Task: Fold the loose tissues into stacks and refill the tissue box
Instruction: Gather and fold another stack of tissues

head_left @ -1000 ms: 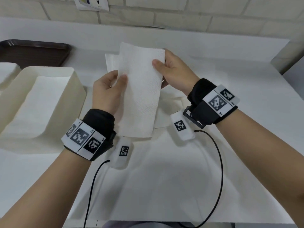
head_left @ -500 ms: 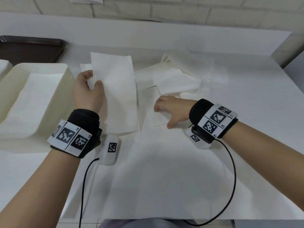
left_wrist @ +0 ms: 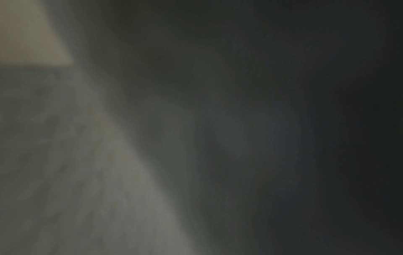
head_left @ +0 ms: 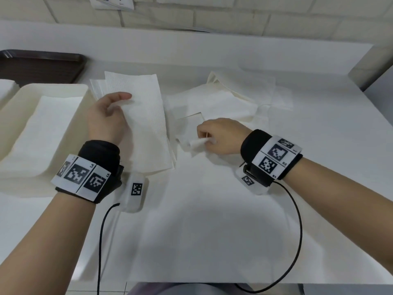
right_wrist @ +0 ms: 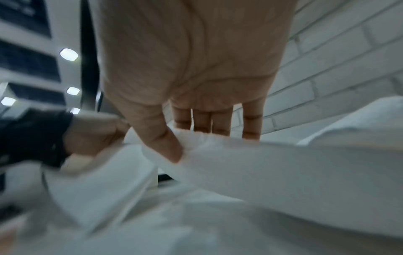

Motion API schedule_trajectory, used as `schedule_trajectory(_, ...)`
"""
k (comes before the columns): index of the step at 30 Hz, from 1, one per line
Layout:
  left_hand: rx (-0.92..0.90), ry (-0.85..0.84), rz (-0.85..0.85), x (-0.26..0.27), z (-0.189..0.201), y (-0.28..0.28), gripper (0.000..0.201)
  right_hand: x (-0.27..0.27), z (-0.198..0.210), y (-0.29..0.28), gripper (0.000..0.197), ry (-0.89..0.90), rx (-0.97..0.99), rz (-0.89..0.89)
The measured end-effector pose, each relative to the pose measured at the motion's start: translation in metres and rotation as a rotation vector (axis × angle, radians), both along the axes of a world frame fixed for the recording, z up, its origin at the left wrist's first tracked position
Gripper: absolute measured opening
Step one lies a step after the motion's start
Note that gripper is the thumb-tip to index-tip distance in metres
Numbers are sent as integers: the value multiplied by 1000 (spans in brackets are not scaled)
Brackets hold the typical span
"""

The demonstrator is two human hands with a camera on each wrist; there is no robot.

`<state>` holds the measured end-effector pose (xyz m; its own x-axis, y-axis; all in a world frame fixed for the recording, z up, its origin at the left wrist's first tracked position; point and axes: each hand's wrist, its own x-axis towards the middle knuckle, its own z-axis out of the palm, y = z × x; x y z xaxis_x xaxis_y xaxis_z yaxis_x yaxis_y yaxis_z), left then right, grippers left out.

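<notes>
My left hand (head_left: 116, 103) lies over the left edge of a folded white tissue (head_left: 146, 124), thumb on top and fingers hidden beneath; that tissue lies on a small stack beside the cream tissue box (head_left: 84, 99). The left wrist view is dark and blurred. My right hand (head_left: 204, 139) pinches the rolled-up corner of a loose tissue (head_left: 189, 126) at the table's middle. In the right wrist view the right hand (right_wrist: 185, 143) presses that loose tissue (right_wrist: 283, 163) between thumb and fingers, with the left hand (right_wrist: 93, 136) at the left.
A heap of crumpled loose tissues (head_left: 238, 99) lies behind my right hand. The cream box holds flat tissues (head_left: 49, 128). A dark brown tray (head_left: 42, 64) sits at the back left. A white sheet (head_left: 202, 231) covers the near table; the wall ledge runs behind.
My left hand has carried the folded tissue left and laid it down on the stack. My right hand let go of it, dropped to the table and pinched a loose tissue's corner.
</notes>
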<state>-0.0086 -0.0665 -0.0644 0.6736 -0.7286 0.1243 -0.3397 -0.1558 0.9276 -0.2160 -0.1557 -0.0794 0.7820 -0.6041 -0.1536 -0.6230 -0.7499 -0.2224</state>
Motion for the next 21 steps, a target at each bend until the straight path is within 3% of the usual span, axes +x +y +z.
schedule_trajectory(5, -10, 65, -29, 1, 3, -2, 44, -1, 37, 3, 25, -658, 455, -140)
schedule_trajectory(7, -14, 83, -79, -1, 6, -1, 37, -2, 50, 2, 33, -813, 686, -138)
schedule_trajectory(9, -33, 89, -155, -7, 14, 2, 26, 1, 60, 0, 32, -842, 783, -98)
schedule_trajectory(12, -47, 172, -234, -15, 23, -1, 24, 8, 67, -3, 27, -820, 775, -73)
schedule_trajectory(15, -75, 326, -278, -19, 24, -6, 52, 18, 64, -4, 24, -951, 772, -150)
schedule_trajectory(18, -193, 435, -376, -28, 25, -5, 58, 30, 56, -1, 25, -1084, 669, -284)
schedule_trajectory(20, -227, 426, -357, -35, 24, -6, 53, 38, 52, 2, 29, -1115, 573, -390)
schedule_trajectory(21, -245, 391, -350, -39, 25, -4, 40, 42, 51, 3, 32, -1122, 534, -433)
